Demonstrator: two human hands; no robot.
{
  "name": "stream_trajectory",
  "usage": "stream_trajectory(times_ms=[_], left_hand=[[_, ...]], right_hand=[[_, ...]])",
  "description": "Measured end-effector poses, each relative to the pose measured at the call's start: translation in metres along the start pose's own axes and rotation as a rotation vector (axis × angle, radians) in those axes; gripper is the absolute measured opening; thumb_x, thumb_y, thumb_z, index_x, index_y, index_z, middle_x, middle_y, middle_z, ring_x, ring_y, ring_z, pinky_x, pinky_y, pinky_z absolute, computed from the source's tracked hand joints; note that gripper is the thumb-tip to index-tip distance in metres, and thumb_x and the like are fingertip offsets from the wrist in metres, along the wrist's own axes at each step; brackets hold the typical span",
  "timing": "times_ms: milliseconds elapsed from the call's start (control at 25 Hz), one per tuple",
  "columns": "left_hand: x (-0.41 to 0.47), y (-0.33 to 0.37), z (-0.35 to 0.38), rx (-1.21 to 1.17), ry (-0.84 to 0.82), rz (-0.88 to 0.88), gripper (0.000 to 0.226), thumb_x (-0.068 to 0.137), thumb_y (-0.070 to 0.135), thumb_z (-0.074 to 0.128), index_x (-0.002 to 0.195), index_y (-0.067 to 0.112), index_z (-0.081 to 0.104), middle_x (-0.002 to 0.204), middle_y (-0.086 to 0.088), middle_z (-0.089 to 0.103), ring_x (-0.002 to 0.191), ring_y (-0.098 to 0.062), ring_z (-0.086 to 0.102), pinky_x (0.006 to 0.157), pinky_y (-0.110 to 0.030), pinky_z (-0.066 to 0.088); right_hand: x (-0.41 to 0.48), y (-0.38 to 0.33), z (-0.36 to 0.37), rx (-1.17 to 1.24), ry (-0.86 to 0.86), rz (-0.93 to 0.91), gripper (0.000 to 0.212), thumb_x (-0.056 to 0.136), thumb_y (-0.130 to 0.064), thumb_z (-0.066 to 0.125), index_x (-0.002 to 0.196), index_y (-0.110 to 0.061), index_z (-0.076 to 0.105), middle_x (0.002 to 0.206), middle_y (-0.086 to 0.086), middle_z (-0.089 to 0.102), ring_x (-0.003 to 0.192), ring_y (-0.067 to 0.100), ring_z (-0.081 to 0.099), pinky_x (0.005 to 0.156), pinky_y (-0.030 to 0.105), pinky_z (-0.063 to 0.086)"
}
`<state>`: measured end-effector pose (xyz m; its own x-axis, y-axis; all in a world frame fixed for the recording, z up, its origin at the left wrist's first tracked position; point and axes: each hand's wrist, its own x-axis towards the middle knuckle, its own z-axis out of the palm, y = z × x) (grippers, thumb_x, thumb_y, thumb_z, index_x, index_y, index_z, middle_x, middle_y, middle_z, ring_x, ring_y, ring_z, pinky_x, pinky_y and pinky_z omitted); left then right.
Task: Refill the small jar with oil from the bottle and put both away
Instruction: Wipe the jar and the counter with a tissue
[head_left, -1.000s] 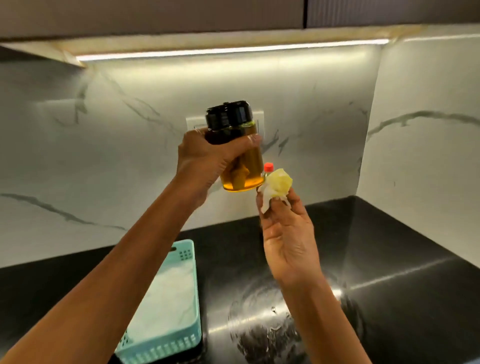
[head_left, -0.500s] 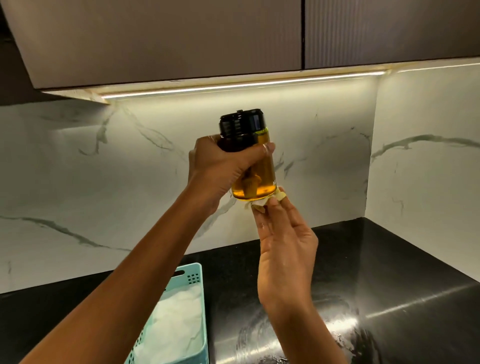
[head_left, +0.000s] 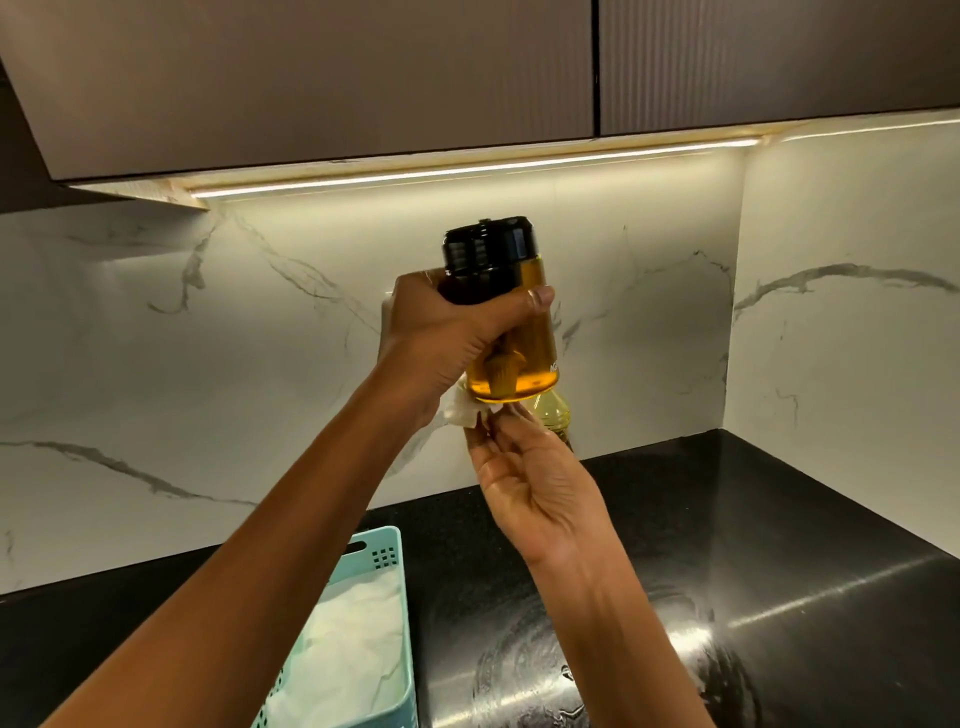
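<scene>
A glossy black table (head_left: 779, 519) fills the kitchen corner. Nearest, low and left of the jar (head_left: 527, 332), sits a teal basket (head_left: 408, 649) lined with white paper. Directly under the jar, the right hand (head_left: 535, 488) presses a tissue (head_left: 461, 411) against its base with straight fingers. The left hand (head_left: 441, 332) grips the oil-filled, black-lidded jar aloft. Just behind the jar's base, the bottle (head_left: 553, 415) peeks out before the marble wall (head_left: 208, 364).

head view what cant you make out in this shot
- Oil bottle: only one shoulder shows; the jar and right hand hide the rest, cap included.
- Tissue: mostly hidden under the jar's base and behind the left hand.
- Jar's lettering: too small to read.
- Basket: near end cut off by the bottom edge.
</scene>
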<state>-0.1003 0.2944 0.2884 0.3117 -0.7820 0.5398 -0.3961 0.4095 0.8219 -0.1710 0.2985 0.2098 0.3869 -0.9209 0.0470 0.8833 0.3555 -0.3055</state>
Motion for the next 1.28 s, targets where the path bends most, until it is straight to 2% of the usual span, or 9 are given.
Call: stream_trajectory(times_ms=[160,400,600,680,760,880,1000,1160,1280], left_hand=[[0.004,-0.004,-0.004,0.039,0.025,0.019,0.027,0.062,0.035,0.081,0.079,0.029,0.061,0.084,0.009,0.065,0.091,-0.013,0.062,0.079,-0.029,0.052],[-0.003,-0.010,-0.006,0.055,0.024,0.023,0.029,0.063,0.034,0.080,0.078,0.031,0.056,0.078,0.017,0.058,0.078,0.000,0.055,0.065,-0.015,0.044],[0.001,-0.010,-0.013,0.057,0.055,0.012,0.037,0.064,0.033,0.080,0.094,0.023,0.061,0.087,0.007,0.062,0.090,-0.012,0.059,0.074,-0.022,0.050],[0.000,-0.011,-0.015,0.053,0.054,0.014,0.035,0.064,0.033,0.080,0.091,0.025,0.060,0.087,0.007,0.063,0.091,-0.013,0.060,0.078,-0.026,0.051],[-0.003,-0.013,-0.014,0.071,0.041,0.021,0.032,0.063,0.034,0.080,0.086,0.029,0.058,0.082,0.012,0.061,0.085,-0.009,0.059,0.074,-0.021,0.049],[-0.005,-0.016,-0.013,0.109,0.046,0.026,0.038,0.063,0.035,0.080,0.094,0.024,0.059,0.084,0.012,0.059,0.084,-0.007,0.056,0.068,-0.015,0.045],[-0.006,-0.019,-0.017,0.101,0.061,0.019,0.046,0.064,0.035,0.080,0.103,0.018,0.062,0.091,0.006,0.061,0.089,-0.011,0.057,0.070,-0.016,0.046],[-0.012,-0.024,-0.018,0.069,0.009,-0.001,0.036,0.064,0.034,0.079,0.092,0.026,0.058,0.083,0.011,0.060,0.082,-0.005,0.056,0.066,-0.015,0.045],[-0.016,-0.022,-0.018,0.044,-0.020,-0.010,0.029,0.064,0.033,0.079,0.080,0.032,0.056,0.080,0.015,0.058,0.079,0.001,0.054,0.065,-0.015,0.045]], right_hand=[[-0.014,-0.003,-0.006,0.011,-0.007,-0.076,0.018,0.071,0.000,0.058,0.087,-0.001,0.064,0.080,0.015,0.072,0.069,0.019,0.071,0.076,0.032,0.054],[0.005,0.000,-0.004,0.061,0.089,-0.121,0.035,0.058,-0.002,0.059,0.093,-0.002,0.061,0.083,0.013,0.070,0.078,0.019,0.068,0.082,0.031,0.054],[-0.013,0.008,-0.007,0.043,0.041,-0.081,0.021,0.066,-0.001,0.060,0.086,-0.001,0.065,0.083,0.014,0.072,0.074,0.019,0.071,0.078,0.031,0.054],[-0.007,0.002,-0.006,0.074,0.063,-0.109,0.016,0.071,0.000,0.059,0.086,-0.002,0.064,0.079,0.013,0.072,0.072,0.017,0.070,0.082,0.032,0.054],[0.000,0.006,-0.003,0.057,0.105,-0.109,0.012,0.081,0.003,0.055,0.089,-0.002,0.062,0.083,0.013,0.070,0.077,0.018,0.068,0.093,0.034,0.051],[-0.007,0.021,-0.004,-0.025,0.068,-0.053,0.026,0.070,-0.002,0.061,0.095,-0.004,0.063,0.094,0.014,0.070,0.085,0.021,0.067,0.091,0.032,0.050],[-0.021,0.020,-0.014,-0.024,0.050,-0.116,0.032,0.063,-0.005,0.061,0.094,-0.005,0.064,0.088,0.012,0.072,0.079,0.018,0.070,0.081,0.029,0.055],[-0.011,0.012,-0.019,-0.078,0.085,-0.273,0.024,0.079,-0.001,0.057,0.101,-0.006,0.064,0.085,0.003,0.073,0.087,0.015,0.068,0.086,0.028,0.053],[0.004,0.010,-0.017,-0.131,0.028,-0.200,0.021,0.088,-0.003,0.049,0.104,-0.008,0.062,0.095,0.006,0.069,0.090,0.018,0.063,0.076,0.023,0.054]])
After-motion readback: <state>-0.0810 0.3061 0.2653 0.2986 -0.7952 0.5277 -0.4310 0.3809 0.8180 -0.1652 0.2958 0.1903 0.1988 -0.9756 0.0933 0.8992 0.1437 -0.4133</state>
